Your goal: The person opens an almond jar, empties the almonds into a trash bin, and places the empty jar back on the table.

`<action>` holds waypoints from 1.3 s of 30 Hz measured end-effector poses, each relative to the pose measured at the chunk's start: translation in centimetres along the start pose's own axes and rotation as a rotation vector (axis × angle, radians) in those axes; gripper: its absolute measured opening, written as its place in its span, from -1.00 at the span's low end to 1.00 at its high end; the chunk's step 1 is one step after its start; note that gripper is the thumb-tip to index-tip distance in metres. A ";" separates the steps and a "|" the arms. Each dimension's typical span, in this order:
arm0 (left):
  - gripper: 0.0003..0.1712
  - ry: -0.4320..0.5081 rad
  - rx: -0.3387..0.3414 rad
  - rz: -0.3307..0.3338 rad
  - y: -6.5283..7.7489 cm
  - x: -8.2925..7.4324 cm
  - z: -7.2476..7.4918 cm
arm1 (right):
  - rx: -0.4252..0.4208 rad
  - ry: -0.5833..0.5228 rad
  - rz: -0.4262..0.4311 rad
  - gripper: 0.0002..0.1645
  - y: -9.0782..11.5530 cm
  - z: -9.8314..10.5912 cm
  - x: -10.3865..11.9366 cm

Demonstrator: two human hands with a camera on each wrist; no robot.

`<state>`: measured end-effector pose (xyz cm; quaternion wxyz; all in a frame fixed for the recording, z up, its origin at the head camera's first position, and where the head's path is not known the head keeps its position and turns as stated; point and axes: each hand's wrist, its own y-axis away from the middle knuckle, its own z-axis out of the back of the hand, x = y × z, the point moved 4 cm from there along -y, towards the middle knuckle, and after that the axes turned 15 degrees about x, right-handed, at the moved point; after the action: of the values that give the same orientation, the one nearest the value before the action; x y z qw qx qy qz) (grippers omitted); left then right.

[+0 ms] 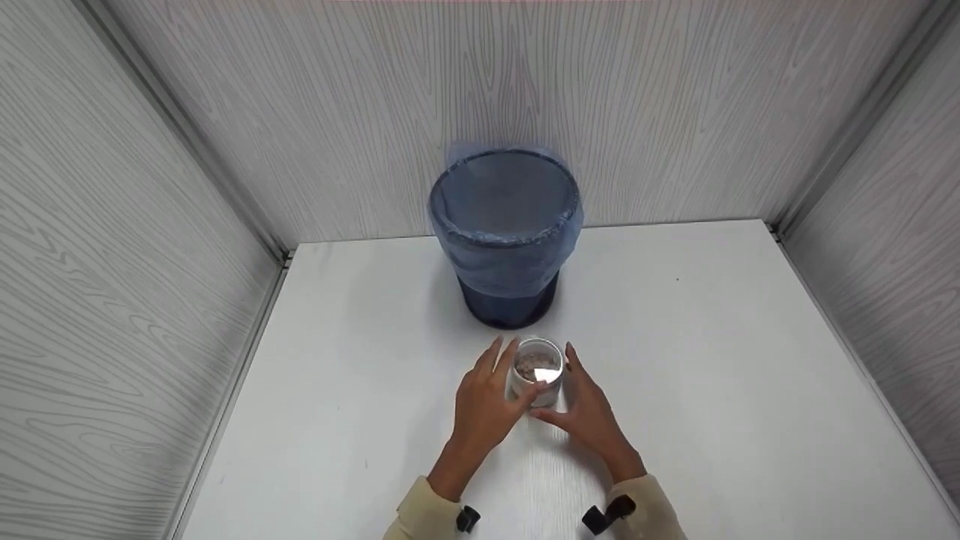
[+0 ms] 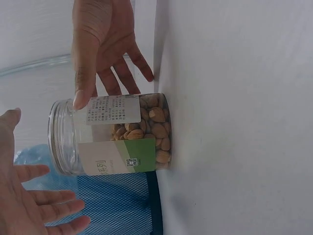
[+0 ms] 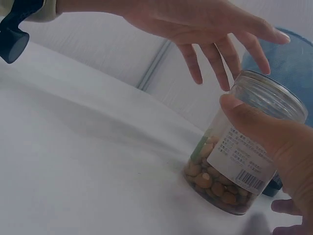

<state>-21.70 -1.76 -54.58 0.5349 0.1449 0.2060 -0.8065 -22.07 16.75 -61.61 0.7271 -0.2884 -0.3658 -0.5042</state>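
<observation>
A clear screw-top jar (image 1: 537, 352) of almonds stands upright on the white table. In the left wrist view its label (image 2: 116, 156) is white and green, and almonds (image 2: 159, 129) fill the lower part. My left hand (image 1: 480, 409) is at the jar's left with fingers spread, its thumb over the lid in the head view. From the right, my right hand (image 1: 592, 420) reaches around the jar with fingers extended. The right thumb (image 3: 249, 120) lies at the jar's upper side in the right wrist view, overlapping the label's edge.
Just behind the jar stands a dark mesh waste bin (image 1: 510, 307) lined with a blue plastic bag (image 1: 502, 262). Wood-grain panels (image 1: 360, 112) enclose the white table (image 1: 712, 375) at the back and both sides. Dark camera mounts sit on both wrists.
</observation>
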 end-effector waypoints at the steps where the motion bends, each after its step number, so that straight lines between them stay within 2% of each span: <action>1: -0.04 -0.001 -0.004 -0.002 0.0 0.0 0.0 | 0.002 -0.007 0.008 0.55 -0.2 -0.2 0.0; 6: -0.07 0.004 -0.019 -0.009 0.1 0.1 0.0 | -0.002 -0.058 0.033 0.59 -0.9 -1.0 0.5; 13: -0.08 0.013 -0.015 0.001 0.2 0.4 -0.2 | -0.051 -0.080 0.069 0.59 -1.6 -1.4 1.0; 19: -0.09 0.011 -0.028 -0.001 0.2 0.5 -0.1 | -0.097 -0.102 0.103 0.57 -2.1 -1.7 0.9; 25: -0.09 0.034 -0.023 0.004 0.0 0.8 -0.3 | -0.134 -0.131 0.101 0.53 -2.6 -1.9 0.5; 31: -0.10 0.052 -0.021 0.007 0.0 1.1 -0.5 | -0.135 -0.182 0.076 0.36 -2.6 -2.2 0.2; 35: -0.12 0.043 -0.026 -0.002 -0.1 1.2 -0.5 | -0.135 -0.160 0.058 0.23 -2.6 -2.2 0.2; 39: -0.13 0.051 -0.031 -0.003 0.0 1.3 -0.5 | -0.138 -0.143 0.065 0.19 -2.7 -2.0 0.3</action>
<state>-22.23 -2.58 -55.56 0.5303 0.1566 0.2322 -0.8002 -24.10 14.18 -62.36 0.6935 -0.3851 -0.3716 -0.4824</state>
